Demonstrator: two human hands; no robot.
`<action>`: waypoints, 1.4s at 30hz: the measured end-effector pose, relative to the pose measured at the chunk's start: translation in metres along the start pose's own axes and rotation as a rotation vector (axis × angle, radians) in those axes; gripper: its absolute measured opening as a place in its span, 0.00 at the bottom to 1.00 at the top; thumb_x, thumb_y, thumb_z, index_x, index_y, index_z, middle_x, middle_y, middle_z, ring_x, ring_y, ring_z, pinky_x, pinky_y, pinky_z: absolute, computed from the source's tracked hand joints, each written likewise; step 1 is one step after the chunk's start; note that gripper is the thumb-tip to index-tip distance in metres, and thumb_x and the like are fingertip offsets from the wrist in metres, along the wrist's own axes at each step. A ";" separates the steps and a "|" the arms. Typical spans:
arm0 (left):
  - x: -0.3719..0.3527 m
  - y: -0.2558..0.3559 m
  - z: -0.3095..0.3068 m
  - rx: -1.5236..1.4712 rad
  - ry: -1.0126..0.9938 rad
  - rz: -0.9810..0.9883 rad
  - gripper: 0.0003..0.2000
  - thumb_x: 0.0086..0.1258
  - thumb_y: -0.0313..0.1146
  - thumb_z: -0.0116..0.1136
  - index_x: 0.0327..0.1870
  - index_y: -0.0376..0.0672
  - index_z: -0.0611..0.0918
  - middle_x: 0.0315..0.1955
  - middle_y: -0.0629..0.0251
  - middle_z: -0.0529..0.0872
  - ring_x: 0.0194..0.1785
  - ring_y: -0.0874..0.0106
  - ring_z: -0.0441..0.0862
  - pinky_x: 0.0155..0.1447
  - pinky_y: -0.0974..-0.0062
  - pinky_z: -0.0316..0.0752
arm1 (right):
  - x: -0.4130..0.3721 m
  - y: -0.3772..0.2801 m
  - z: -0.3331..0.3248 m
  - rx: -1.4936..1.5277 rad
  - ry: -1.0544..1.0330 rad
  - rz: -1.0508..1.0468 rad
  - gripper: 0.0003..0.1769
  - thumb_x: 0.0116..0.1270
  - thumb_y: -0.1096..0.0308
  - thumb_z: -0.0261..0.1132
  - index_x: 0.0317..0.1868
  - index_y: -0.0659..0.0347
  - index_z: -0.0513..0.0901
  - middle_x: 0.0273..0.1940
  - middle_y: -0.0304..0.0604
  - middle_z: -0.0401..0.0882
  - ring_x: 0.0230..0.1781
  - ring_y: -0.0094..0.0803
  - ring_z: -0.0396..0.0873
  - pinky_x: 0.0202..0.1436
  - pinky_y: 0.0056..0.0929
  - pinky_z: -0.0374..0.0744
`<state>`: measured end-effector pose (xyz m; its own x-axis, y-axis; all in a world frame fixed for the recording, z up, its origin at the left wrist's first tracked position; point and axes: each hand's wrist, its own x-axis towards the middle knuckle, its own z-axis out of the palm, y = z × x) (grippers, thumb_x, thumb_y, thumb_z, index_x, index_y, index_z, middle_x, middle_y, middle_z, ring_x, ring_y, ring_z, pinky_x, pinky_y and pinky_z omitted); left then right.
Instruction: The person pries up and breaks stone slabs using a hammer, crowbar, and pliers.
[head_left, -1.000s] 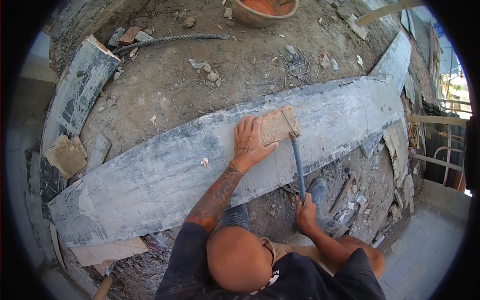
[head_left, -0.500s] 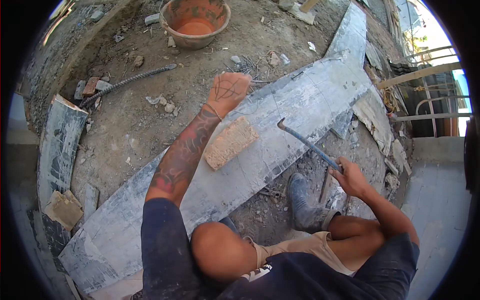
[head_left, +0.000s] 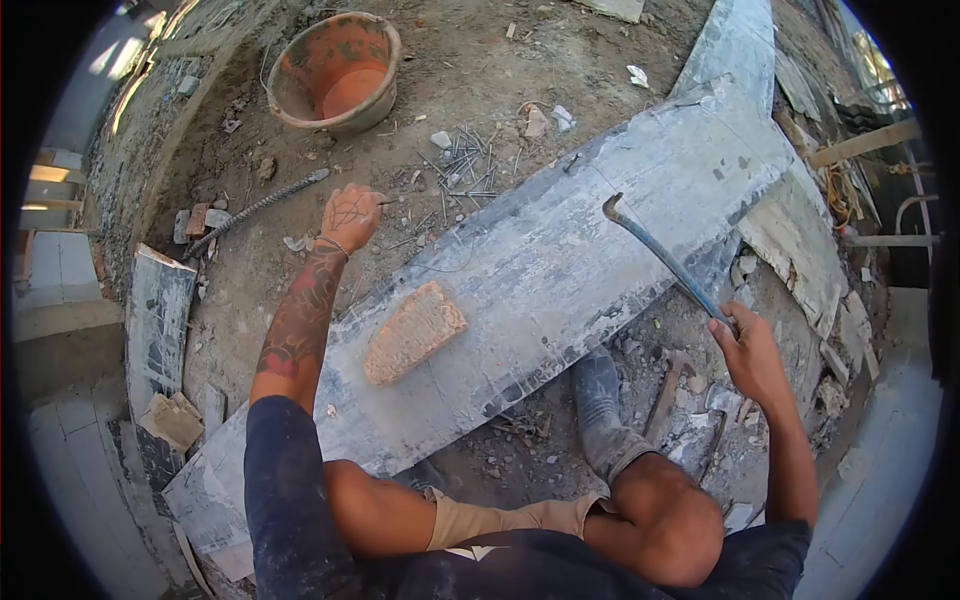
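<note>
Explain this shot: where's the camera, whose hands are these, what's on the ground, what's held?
There is no machine here. A person wears one camera on the head, looking down through a wide lens, which is why the edges curve and go dark. Both bare arms belong to that person.

The right hand grips the blue handle of a hooked metal tool, whose head is raised over a long grey plank lying on dirt. A brick piece rests on the plank, with neither hand on it.

The left hand is down at the dirt beside scattered nails. Its fingers curl under, so I cannot tell whether it holds one.

Further off are an orange bucket and a rebar. The person's boot stands by the plank's near edge.
</note>
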<state>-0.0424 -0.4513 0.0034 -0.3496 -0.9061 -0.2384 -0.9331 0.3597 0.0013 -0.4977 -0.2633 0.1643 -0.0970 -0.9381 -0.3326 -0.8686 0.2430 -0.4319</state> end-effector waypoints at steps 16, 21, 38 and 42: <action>0.135 0.244 0.046 -0.919 0.567 -0.110 0.13 0.59 0.41 0.56 0.34 0.40 0.82 0.30 0.56 0.83 0.39 0.57 0.79 0.45 0.64 0.71 | 0.051 0.088 0.118 0.277 0.116 0.145 0.16 0.62 0.59 0.59 0.43 0.62 0.77 0.26 0.59 0.78 0.30 0.55 0.77 0.34 0.44 0.73; 0.149 0.249 0.036 -0.785 0.448 -0.308 0.12 0.60 0.40 0.56 0.32 0.38 0.81 0.29 0.56 0.83 0.35 0.56 0.80 0.43 0.65 0.71 | 0.069 0.099 0.154 0.326 0.206 0.173 0.19 0.65 0.56 0.56 0.49 0.61 0.75 0.29 0.63 0.77 0.33 0.60 0.76 0.36 0.48 0.73; 0.145 0.273 0.042 -0.801 0.959 0.012 0.06 0.59 0.30 0.59 0.28 0.36 0.81 0.23 0.53 0.80 0.29 0.60 0.80 0.35 0.66 0.71 | 0.074 0.097 0.148 0.471 0.093 0.222 0.17 0.68 0.61 0.54 0.49 0.65 0.74 0.31 0.59 0.78 0.33 0.52 0.79 0.36 0.39 0.73; 0.149 0.226 0.026 -0.976 0.892 -0.421 0.07 0.58 0.31 0.60 0.25 0.36 0.79 0.20 0.54 0.78 0.26 0.61 0.79 0.32 0.68 0.70 | 0.075 0.104 0.156 0.454 0.124 0.226 0.17 0.67 0.63 0.56 0.49 0.67 0.74 0.32 0.59 0.78 0.33 0.50 0.79 0.37 0.37 0.74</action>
<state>-0.3028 -0.4988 -0.0573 0.3795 -0.8739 0.3037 -0.5321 0.0624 0.8444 -0.5199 -0.2701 -0.0368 -0.3387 -0.8652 -0.3699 -0.5233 0.4999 -0.6902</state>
